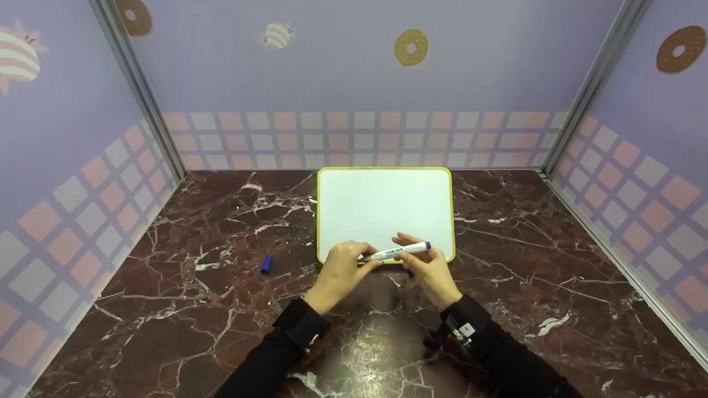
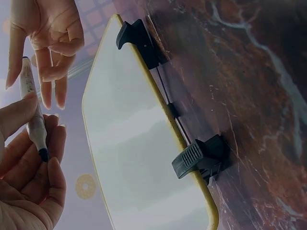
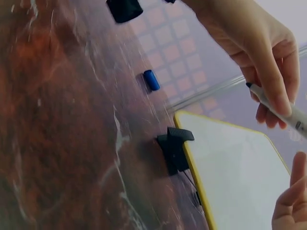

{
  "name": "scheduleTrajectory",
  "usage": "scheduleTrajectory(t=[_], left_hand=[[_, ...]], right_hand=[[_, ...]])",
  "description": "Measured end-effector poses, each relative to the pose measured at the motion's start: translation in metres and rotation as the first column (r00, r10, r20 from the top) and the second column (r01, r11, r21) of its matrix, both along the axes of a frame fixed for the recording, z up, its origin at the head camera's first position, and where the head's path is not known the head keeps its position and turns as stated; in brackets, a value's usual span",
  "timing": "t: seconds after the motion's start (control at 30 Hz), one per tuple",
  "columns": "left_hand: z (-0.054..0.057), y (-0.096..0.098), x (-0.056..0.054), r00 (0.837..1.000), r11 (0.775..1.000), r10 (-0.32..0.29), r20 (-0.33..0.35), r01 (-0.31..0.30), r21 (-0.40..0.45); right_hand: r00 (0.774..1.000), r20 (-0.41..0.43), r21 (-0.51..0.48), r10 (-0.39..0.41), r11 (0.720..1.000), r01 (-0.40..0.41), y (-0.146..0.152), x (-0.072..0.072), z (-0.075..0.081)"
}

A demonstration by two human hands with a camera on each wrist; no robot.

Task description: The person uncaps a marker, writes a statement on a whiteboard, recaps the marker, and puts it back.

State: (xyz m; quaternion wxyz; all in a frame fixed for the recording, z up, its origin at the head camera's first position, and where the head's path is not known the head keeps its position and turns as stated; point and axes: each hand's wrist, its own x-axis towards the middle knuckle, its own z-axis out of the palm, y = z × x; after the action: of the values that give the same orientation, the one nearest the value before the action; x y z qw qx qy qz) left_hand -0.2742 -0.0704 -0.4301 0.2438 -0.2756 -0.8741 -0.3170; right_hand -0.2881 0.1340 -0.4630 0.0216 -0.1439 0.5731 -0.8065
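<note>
My left hand (image 1: 340,271) pinches a white marker (image 1: 394,252) between thumb and fingers, close to its dark writing tip (image 2: 43,154). The marker lies slanted, with its blue rear end toward my right hand (image 1: 428,271). That right hand has loosely extended fingers around the rear end; in the right wrist view its fingertips are apart from the barrel. Behind both hands is a whiteboard (image 1: 385,213) with a yellow frame, tilted back. On the table to the left lies a blue marker cap (image 1: 266,264), separate from the marker.
Black clips (image 2: 192,160) of a stand grip the board's lower edge and rest on the dark marbled table (image 1: 221,309). Patterned panels (image 1: 354,83) enclose the table at the back and both sides, joined by metal corner posts (image 1: 144,94).
</note>
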Motion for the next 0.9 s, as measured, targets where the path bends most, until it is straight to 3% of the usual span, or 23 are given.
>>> scheduleTrajectory(t=[0.5, 0.73, 0.83, 0.9], left_hand=[[-0.001, -0.001, -0.001, 1.000, 1.000, -0.005, 0.008, 0.006, -0.011], [0.007, -0.010, -0.004, 0.998, 0.997, -0.051, 0.020, 0.052, -0.051], [0.015, -0.020, -0.009, 0.999, 0.998, -0.029, 0.046, 0.032, -0.053], [0.019, -0.030, -0.014, 0.998, 0.999, 0.027, 0.053, -0.025, -0.042]], right_hand=[[0.998, 0.037, -0.075, 0.059, 0.996, -0.056, -0.002, 0.003, 0.004], [0.998, 0.012, -0.091, 0.064, 0.994, -0.063, 0.000, 0.003, 0.005], [0.998, 0.004, -0.126, 0.055, 0.991, -0.054, 0.001, 0.003, 0.006], [0.999, 0.003, -0.155, 0.042, 0.987, -0.041, 0.000, 0.002, 0.007]])
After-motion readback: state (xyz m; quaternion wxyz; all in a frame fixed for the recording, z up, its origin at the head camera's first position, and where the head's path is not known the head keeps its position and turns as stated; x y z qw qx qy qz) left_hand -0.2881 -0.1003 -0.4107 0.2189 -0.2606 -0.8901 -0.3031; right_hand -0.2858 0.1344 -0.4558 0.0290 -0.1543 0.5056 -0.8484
